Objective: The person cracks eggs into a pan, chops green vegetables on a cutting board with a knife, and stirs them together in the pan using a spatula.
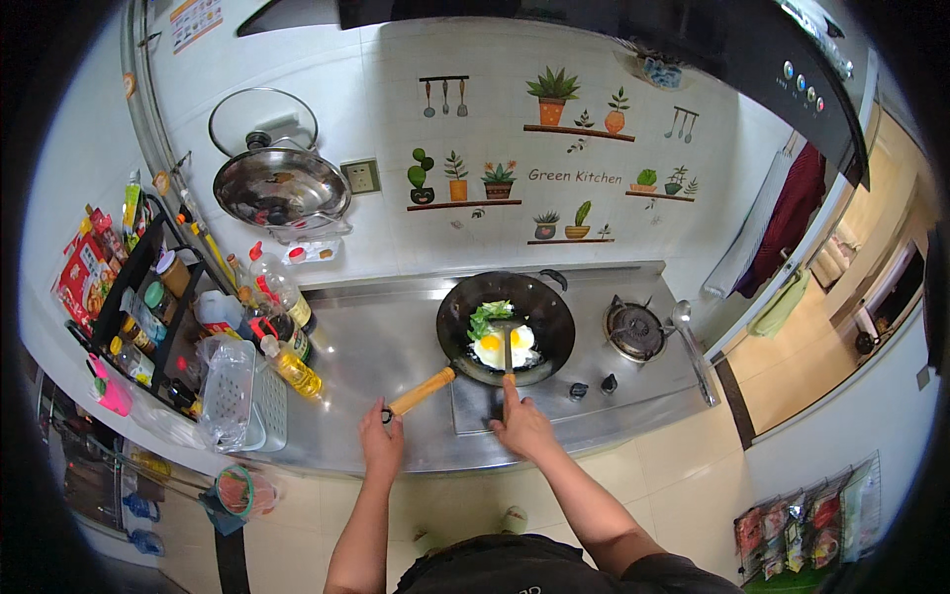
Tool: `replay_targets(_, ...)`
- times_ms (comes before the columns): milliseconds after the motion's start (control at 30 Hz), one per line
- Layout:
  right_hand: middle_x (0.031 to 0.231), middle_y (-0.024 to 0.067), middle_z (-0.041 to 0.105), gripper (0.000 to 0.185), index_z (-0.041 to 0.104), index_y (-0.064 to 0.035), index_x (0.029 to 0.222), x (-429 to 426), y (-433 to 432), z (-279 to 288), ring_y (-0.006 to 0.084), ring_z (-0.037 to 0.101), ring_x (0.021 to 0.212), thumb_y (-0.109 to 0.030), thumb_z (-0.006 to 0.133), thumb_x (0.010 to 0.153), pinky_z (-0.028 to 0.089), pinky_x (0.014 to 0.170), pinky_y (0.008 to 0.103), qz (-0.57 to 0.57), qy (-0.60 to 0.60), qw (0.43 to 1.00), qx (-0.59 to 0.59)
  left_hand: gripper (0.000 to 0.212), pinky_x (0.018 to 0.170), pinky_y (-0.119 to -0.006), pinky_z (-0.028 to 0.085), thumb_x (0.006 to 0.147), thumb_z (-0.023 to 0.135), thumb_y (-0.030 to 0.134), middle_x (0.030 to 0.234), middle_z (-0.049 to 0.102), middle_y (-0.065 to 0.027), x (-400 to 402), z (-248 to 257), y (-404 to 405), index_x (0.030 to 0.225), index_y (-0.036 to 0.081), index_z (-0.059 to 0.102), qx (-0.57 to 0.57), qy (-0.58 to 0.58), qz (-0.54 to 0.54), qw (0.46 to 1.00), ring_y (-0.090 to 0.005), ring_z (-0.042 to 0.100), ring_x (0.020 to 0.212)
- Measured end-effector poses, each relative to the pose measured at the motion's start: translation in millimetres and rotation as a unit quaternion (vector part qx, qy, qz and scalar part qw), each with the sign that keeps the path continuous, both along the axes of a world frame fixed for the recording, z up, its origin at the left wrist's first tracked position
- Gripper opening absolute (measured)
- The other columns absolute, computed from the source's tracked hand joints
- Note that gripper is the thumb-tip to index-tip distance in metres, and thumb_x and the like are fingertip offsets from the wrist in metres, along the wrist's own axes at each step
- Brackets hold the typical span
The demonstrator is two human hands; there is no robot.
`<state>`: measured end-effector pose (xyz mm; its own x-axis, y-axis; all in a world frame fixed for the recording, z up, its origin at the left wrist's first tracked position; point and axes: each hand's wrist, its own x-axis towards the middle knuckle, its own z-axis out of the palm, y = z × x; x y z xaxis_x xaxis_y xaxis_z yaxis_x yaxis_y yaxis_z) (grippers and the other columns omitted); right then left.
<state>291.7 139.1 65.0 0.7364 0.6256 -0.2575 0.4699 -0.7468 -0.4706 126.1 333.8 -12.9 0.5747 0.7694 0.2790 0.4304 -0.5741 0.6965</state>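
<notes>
A black wok (553, 319) with a wooden handle (423, 391) sits on the steel cooktop. Two fried eggs (486, 355) with whole yolks lie in it, with green leafy vegetables (490, 315) beside them at the far left. My left hand (381, 438) is at the end of the wok's handle, fingers around the metal ring there. My right hand (525, 427) grips the wooden end of a spatula (508, 349), its index finger stretched along it. The spatula's metal shaft crosses over the eggs, and its blade rests near the vegetables.
Right of the wok are a bare gas burner (635, 330), two black knobs (578, 391) and a steel ladle (694, 356). Oil and sauce bottles (293, 367), a plastic basket (271, 408) and a condiment rack (178, 319) stand at the left. A range hood (631, 44) hangs above.
</notes>
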Motion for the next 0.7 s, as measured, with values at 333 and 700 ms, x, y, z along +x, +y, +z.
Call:
replay_targets(333,0.085,0.0227,0.063,0.06,0.038,-0.0184,0.135,33,-4,9,0.0362,0.062,0.081,-0.01,0.051,0.077,0.05,0.073,0.0457,-0.04,-0.134,0.99,-0.023,0.041,0.081,-0.04,0.043,0.085,0.054,0.012,0.096,0.059,-0.014,-1,12,-4,0.125,0.009,0.045,-0.099,-0.026,-0.031,0.994,-0.0305,0.054,0.09)
replay_targets(700,0.079,0.0202,0.064,0.057,0.044,-0.0199,0.131,6,-21,10,0.0342,0.064,0.073,-0.007,0.049,0.076,0.05,0.065,0.0456,-0.011,-0.16,0.986,-0.038,0.039,0.081,-0.038,0.043,0.084,0.056,0.011,0.094,0.058,-0.0132,-2,4,1,0.122,0.008,0.048,-0.097,-0.06,-0.044,0.992,-0.0277,0.054,0.089)
